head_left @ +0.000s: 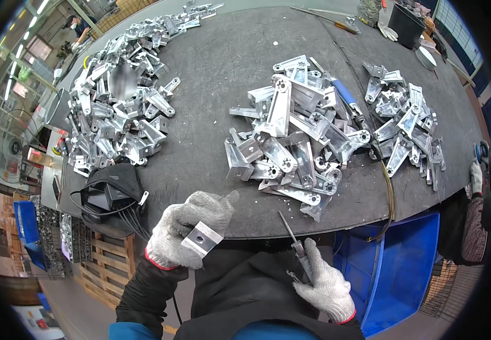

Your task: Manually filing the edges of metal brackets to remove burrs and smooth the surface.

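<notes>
My left hand [184, 229], in a pale knitted glove with a red cuff, is closed around a silvery metal bracket [202, 239]. The bracket's flat face with a round hole points up toward me; the rest of it is hidden by the glove. Lower right, my gloved right hand [330, 286] grips a slim hand tool [301, 253] with a thin metal rod and a grey handle. Its rod slants up and left by the table edge, apart from the bracket. Just beyond my hands lies a heap of similar brackets [305, 150], and a blue-handled tool [345, 93] rests against it.
More brackets are heaped at left [101, 127] and right [410, 119] on the dark table [217, 51]. A black mesh bag [109, 187] with cables sits at the near left edge. Blue bins [404, 272] stand below right. Another person's gloved hand [476, 177] shows far right.
</notes>
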Tool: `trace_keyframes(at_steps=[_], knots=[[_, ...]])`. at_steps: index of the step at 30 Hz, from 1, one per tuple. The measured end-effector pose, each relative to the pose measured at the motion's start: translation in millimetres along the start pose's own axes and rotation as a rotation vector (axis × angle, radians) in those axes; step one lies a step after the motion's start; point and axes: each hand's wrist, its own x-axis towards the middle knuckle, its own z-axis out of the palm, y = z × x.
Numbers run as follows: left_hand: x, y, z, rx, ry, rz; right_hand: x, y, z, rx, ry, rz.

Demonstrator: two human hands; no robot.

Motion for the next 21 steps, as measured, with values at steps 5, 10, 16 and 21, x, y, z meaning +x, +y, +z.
trace_keyframes(at_steps=[5, 10, 16, 21], knots=[[9.9, -3.3, -3.9, 0.095, -0.115, 0.142, -3.6, 13.8, 9.2, -0.058, 0.091, -0.133], [33.6, 10.0, -18.0, 0.695, -0.42, 0.324, 6.0, -34.1, -26.9, 0.148, -0.331, 0.172], [35.4, -23.9, -28.2, 1.37, -0.424, 0.359, 8.2, -20.9, -5.8, -0.087, -0.314, -0.075], [36.1, -30.4, -29.0, 1.323, -0.412, 0.409, 15.7, -5.3, -0.7, -0.046, -0.285, -0.195]])
